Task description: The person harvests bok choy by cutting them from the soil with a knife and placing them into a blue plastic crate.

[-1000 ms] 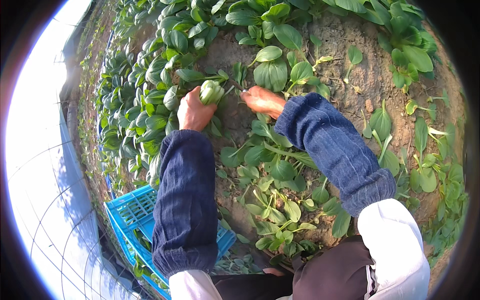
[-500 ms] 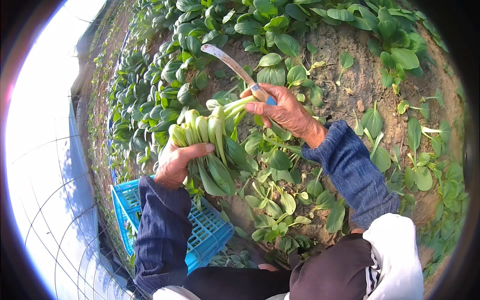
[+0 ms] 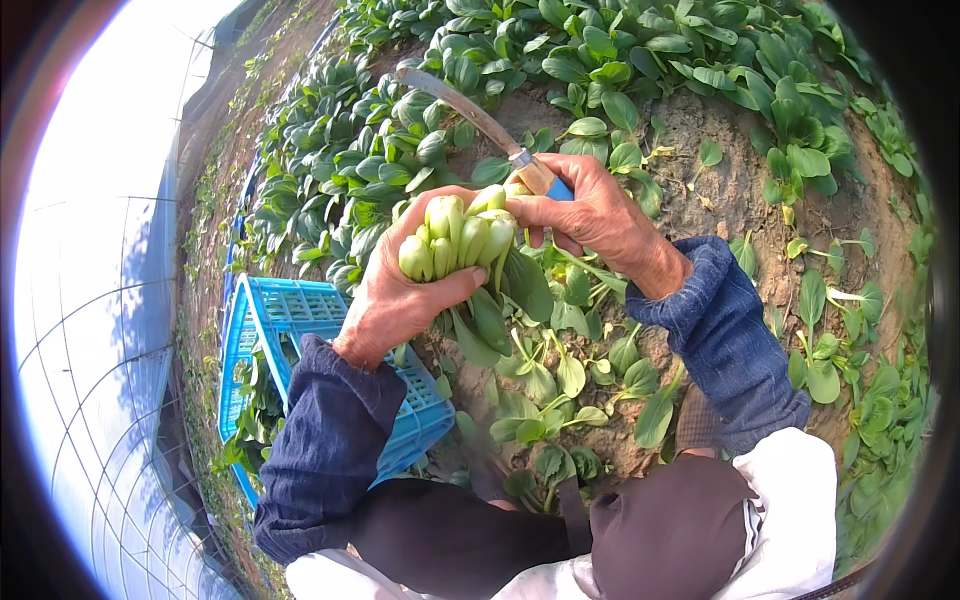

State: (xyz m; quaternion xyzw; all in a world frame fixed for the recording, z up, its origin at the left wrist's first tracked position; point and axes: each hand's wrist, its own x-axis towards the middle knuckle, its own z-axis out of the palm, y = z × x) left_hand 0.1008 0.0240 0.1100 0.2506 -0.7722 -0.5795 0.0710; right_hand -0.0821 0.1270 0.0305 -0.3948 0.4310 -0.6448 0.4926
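A bunch of bok choy is gripped in my left hand, its pale green stem bases turned up and its leaves hanging below. The left thumb presses across the front of the stems. Close against the bunch's right side, my right hand is closed round the handle of a sickle. Its curved, dirt-stained blade points to the upper left, and part of the handle is blue. The right thumb and fingers meet a stem base at the bunch's edge; whether they grip it I cannot tell.
A blue plastic crate holding greens stands at lower left, partly behind my left forearm. Dense rows of bok choy plants grow beyond. Loose cut leaves lie on the brown soil. White sheeting runs along the left.
My left hand has moved up and right with the bunch, meeting my right hand. The bok choy held by my right fingers has joined the bunch. The sickle stays in my right hand.
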